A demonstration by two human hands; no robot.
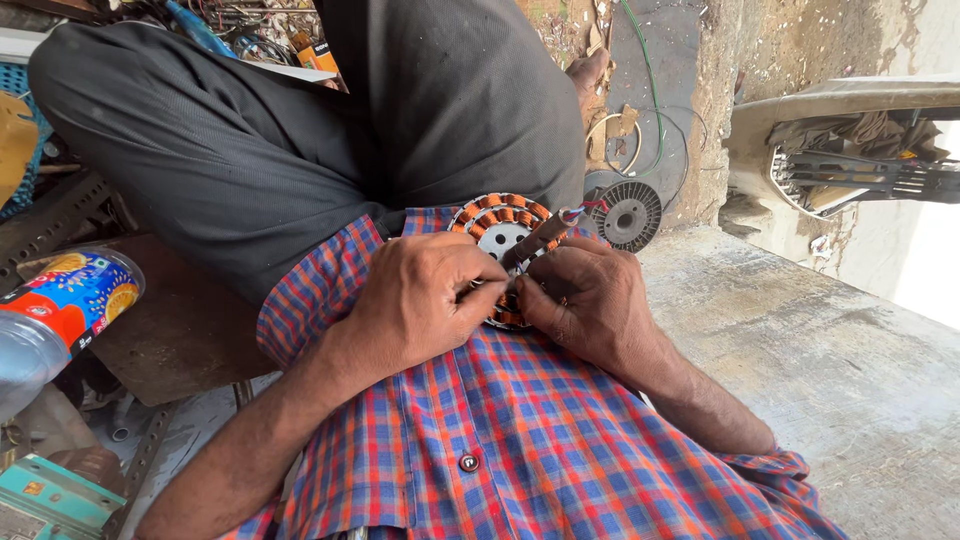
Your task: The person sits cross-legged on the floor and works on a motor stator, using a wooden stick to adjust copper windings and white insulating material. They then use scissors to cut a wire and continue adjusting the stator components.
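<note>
A round motor stator (497, 226) with copper-orange windings around a grey metal hub rests on my lap against my plaid shirt. My left hand (420, 295) grips its near left edge, fingers curled over the coils. My right hand (585, 300) presses on the near right edge and holds a slim dark tool (532, 240) that angles up across the hub. Red, white and blue wire leads (578, 211) stick out at the stator's upper right.
A grey laminated rotor disc (627, 215) lies just right of the stator on the floor. A plastic bottle with a colourful label (60, 305) sits at the left. Loose wire loops (625, 140) lie beyond. A concrete slab (830, 350) spreads to the right, and scrap metal lies at the left edge.
</note>
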